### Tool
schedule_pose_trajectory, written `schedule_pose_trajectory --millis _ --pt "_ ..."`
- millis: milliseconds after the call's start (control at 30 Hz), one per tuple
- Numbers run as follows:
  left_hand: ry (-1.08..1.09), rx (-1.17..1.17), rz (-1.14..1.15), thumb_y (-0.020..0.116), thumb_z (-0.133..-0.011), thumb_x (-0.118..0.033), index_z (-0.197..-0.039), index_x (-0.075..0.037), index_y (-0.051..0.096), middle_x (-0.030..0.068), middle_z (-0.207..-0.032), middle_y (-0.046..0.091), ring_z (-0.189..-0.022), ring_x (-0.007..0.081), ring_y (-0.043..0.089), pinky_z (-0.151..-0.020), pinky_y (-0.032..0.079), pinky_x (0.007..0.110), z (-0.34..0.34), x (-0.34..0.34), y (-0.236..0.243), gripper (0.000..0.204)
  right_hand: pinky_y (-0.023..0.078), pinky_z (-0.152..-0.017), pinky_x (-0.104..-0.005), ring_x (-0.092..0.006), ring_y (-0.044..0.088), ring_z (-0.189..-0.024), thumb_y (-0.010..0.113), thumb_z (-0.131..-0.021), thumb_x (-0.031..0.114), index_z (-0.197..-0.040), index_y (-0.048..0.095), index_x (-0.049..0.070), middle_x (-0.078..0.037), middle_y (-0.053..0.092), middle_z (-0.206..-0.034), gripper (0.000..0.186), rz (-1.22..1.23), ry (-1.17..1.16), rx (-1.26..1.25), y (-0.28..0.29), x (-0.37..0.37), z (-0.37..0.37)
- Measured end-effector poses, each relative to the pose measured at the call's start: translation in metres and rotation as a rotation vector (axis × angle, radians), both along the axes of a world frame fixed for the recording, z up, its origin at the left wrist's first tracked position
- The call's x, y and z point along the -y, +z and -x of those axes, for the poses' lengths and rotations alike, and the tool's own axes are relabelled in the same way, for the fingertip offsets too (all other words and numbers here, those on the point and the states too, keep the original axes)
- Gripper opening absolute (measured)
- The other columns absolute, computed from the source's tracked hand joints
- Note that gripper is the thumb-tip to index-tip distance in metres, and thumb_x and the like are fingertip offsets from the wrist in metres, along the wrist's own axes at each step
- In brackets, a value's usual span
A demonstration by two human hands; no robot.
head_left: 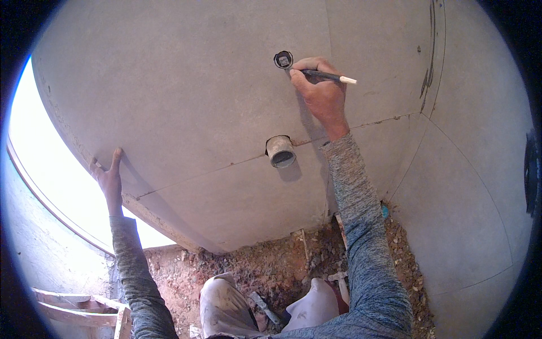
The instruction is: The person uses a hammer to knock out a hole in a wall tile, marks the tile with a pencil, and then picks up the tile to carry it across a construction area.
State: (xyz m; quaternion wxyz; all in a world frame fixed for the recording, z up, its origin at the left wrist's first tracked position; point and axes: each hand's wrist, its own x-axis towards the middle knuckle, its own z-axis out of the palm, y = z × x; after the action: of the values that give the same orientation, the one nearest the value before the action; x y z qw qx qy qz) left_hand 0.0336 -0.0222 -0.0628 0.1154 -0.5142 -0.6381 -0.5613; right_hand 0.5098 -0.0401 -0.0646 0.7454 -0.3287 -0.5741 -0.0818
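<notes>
High on the grey tiled wall (pixel 214 101), my right hand (pixel 324 99) pinches a dark pen (pixel 323 74) with a pale rear end. Its tip points left, beside the lower right rim of a round opening (pixel 283 60) with a dark ring and a small light square inside. My fingers cover the tip, so I cannot see whether it touches the tile. At the left edge of the wall, my left hand (pixel 110 179) rests with thumb and fingers apart, holding nothing I can see. Below the opening, a short grey pipe (pixel 281 152) sticks out through a tile joint.
Another tiled wall (pixel 474 147) meets this one at the right corner, with dark smears near the joint. Rubble and reddish soil (pixel 180 271) lie below, around my knees. A hammer-like tool (pixel 340 279) and a wooden frame (pixel 79 313) are low down. Bright light enters at left.
</notes>
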Motion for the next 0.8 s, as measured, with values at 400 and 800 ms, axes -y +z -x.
schedule_pose_trajectory --millis 400,800 --pt "-0.027 0.024 -0.017 0.071 -0.063 -0.063 -0.135 0.005 0.023 0.0285 -0.136 0.023 -0.127 0.0436 0.027 -0.103 0.027 0.055 -0.0008 0.0012 0.0012 0.110 0.048 -0.059 -0.0262 -0.0109 0.059 -0.066 0.067 -0.074 0.008 -0.078 0.064 0.004 -0.005 0.063 -0.075 0.006 0.014 0.049 -0.077 -0.0018 -0.0002 -0.0013" --pt "-0.035 0.011 -0.026 0.069 -0.063 -0.067 -0.134 0.005 0.024 0.0316 -0.134 0.024 -0.126 0.0461 0.028 -0.102 0.029 0.055 -0.0027 0.0012 0.0002 0.112 0.049 -0.062 -0.0282 -0.0140 0.061 -0.069 0.068 -0.073 0.010 -0.079 0.065 0.004 -0.006 0.063 -0.078 0.009 0.023 0.045 -0.035 -0.0020 0.0021 0.0016"
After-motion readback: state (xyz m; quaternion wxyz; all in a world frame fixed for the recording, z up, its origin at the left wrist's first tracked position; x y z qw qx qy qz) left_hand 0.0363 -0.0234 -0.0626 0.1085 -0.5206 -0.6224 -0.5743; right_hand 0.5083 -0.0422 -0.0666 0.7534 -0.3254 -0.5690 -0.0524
